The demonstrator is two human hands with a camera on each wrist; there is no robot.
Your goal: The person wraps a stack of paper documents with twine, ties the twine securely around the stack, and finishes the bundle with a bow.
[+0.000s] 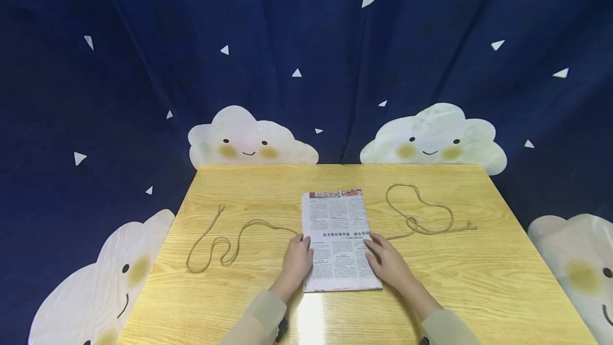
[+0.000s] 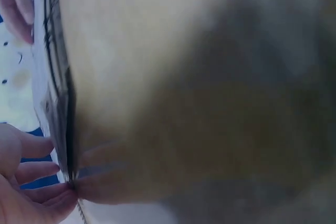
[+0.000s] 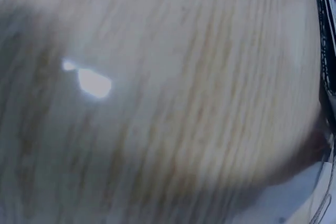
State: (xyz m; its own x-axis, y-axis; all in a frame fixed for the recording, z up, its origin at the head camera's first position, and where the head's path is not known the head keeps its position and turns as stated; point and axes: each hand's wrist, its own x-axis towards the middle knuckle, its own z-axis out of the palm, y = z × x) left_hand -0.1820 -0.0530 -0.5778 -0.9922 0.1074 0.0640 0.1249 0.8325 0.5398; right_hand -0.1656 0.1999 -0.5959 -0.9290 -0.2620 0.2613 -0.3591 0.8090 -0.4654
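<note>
A flat stack of folded newspapers [image 1: 337, 244] lies near the front middle of the wooden table. My left hand [image 1: 297, 257] grips its left edge, thumb at the top face and fingers against the side. In the left wrist view, that hand's fingers [image 2: 39, 171] meet the layered edge close to the tabletop. My right hand [image 1: 391, 262] holds the opposite edge, its thumb and fingertips over the printed page. Brown twine [image 1: 238, 241] passes out of sight at the stack's left side and shows again on the right, the middle hidden beneath the paper.
On the left the twine lies in loose bends; its right part [image 1: 450, 220] forms a big loop with a crossing. The wooden table [image 1: 479, 276] reaches back to a dark blue curtain [image 1: 306, 25] printed with clouds and triangles.
</note>
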